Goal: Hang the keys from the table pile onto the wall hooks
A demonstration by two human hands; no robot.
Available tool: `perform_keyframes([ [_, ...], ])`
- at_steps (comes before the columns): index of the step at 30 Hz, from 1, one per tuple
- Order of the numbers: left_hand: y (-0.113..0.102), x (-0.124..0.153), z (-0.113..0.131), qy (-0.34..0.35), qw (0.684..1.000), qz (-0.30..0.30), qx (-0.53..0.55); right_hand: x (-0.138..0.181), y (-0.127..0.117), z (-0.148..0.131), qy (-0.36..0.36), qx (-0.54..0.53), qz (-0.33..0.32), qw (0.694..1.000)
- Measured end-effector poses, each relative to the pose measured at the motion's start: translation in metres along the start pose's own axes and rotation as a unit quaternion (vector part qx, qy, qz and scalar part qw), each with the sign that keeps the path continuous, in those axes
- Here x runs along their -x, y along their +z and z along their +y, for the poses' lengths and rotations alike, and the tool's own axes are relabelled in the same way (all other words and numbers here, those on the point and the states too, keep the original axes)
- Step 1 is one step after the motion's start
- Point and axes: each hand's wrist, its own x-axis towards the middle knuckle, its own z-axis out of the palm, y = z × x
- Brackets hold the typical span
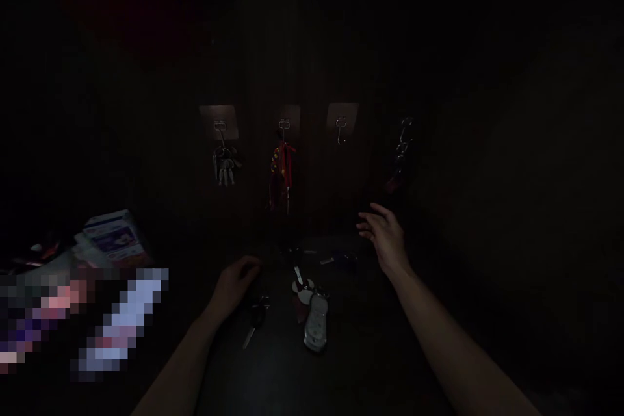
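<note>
The scene is very dark. My left hand [236, 283] rests knuckles-up on a dark surface, fingers curled; whether it holds anything is hidden. Just right of it lie a dark key [256, 322] and a grey key fob [316, 324] with small tags. My right hand [385, 237] hovers in the air, fingers spread, empty, below and left of a chain [402, 149] that hangs from a wall hook. On the wall ahead, a bunch of keys [225, 166] and a red tasselled keychain [281, 172] hang on hooks, and a third hook [342, 130] is bare.
A box with a blue and white label [114, 234] and other clutter sit at the left, partly blurred out. Small dark items [341, 261] lie on the surface near the wall.
</note>
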Motion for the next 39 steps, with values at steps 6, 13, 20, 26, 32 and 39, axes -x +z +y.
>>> perform_keyframes([
  [6, -0.001, 0.002, 0.002, -0.001, 1.0, -0.012, 0.001, 0.031, 0.007, 0.014, 0.032, 0.05, -0.085, 0.995],
  [13, 0.003, 0.005, 0.004, 0.034, 0.998, -0.04, -0.033, 0.045, 0.018, 0.029, 0.053, 0.125, -0.193, 0.972],
  [20, 0.009, 0.01, 0.015, 0.11, 0.99, -0.061, -0.071, 0.048, 0.014, 0.044, -0.071, 0.293, -0.298, 0.906],
  [26, 0.023, 0.023, 0.037, 0.24, 0.954, -0.115, -0.137, 0.05, 0.014, 0.045, -0.173, 0.405, -0.343, 0.83],
  [32, 0.028, 0.026, 0.038, 0.251, 0.942, -0.164, -0.154, 0.037, 0.002, 0.04, -0.196, 0.497, -0.298, 0.791],
  [39, 0.025, 0.022, 0.031, 0.213, 0.958, -0.171, -0.083, 0.015, -0.02, 0.035, -0.145, 0.535, -0.219, 0.803],
])
